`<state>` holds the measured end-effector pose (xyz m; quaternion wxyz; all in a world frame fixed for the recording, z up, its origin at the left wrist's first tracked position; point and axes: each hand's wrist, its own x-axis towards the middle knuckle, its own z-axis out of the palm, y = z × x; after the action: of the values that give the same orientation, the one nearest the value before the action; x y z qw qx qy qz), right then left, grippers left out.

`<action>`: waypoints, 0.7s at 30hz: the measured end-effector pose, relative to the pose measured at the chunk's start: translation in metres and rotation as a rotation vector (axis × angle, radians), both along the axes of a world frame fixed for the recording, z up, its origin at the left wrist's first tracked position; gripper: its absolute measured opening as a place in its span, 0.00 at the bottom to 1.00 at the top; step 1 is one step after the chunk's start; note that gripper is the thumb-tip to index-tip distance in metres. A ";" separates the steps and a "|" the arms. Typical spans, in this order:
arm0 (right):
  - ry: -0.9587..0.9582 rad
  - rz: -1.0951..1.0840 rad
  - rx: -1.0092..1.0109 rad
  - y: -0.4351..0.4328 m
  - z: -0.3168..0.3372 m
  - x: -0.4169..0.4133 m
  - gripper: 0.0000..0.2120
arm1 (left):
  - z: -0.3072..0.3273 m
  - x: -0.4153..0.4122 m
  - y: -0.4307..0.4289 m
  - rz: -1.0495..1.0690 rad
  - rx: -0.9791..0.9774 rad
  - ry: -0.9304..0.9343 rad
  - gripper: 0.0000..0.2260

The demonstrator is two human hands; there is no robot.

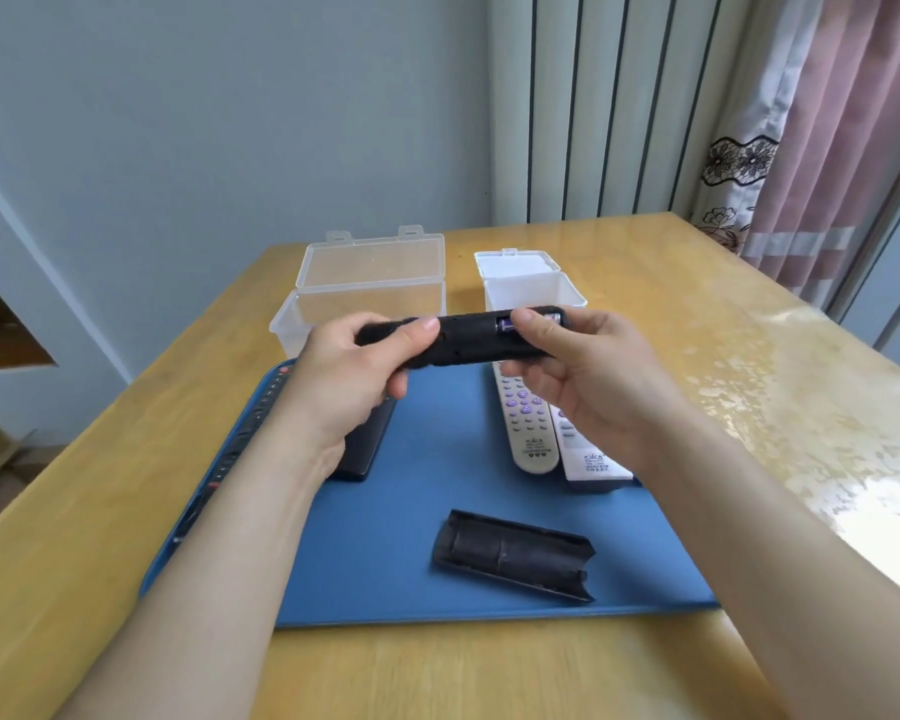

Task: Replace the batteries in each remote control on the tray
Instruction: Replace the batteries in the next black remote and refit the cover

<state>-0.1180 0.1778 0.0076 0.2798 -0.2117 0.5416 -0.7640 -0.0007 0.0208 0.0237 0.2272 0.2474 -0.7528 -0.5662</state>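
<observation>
Far left of the left fingers [417, 330], a long slim black remote [240, 439] lies on the edge of the flat blue plastic tray [427, 491]; a careless forearm could push it onto the yellow wooden surface [126, 485]. The left hand [354, 366] has its fingers curled round one end of the black rod-shaped remote control [468, 343], held in the air above the tray. If this grip slackens, the remote may twist or drop.

Behind these fingers stands a clear open plastic box [370, 283]. Below both hands, nearer the person, the loose black curved battery cover [513, 556] could be knocked away.

The right hand [583, 376] pinches the open compartment end, its thumb touching a purple battery [507, 324]. I judge that too hard a push may make the battery spring out and roll off.
</observation>
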 end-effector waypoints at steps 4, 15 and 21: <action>-0.020 -0.148 -0.042 -0.003 -0.006 -0.002 0.06 | 0.000 0.002 0.003 -0.281 -0.027 -0.186 0.18; -0.144 -0.077 -0.101 -0.013 -0.003 0.011 0.04 | 0.003 0.002 0.031 -0.603 -0.141 -0.388 0.27; -0.260 0.107 -0.053 -0.011 0.011 0.027 0.08 | -0.001 -0.001 0.021 -0.231 -0.377 -0.174 0.22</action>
<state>-0.0913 0.1666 0.0191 0.3821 -0.1467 0.4683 -0.7831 -0.0015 0.0415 0.0231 0.1374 0.1609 -0.8852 -0.4143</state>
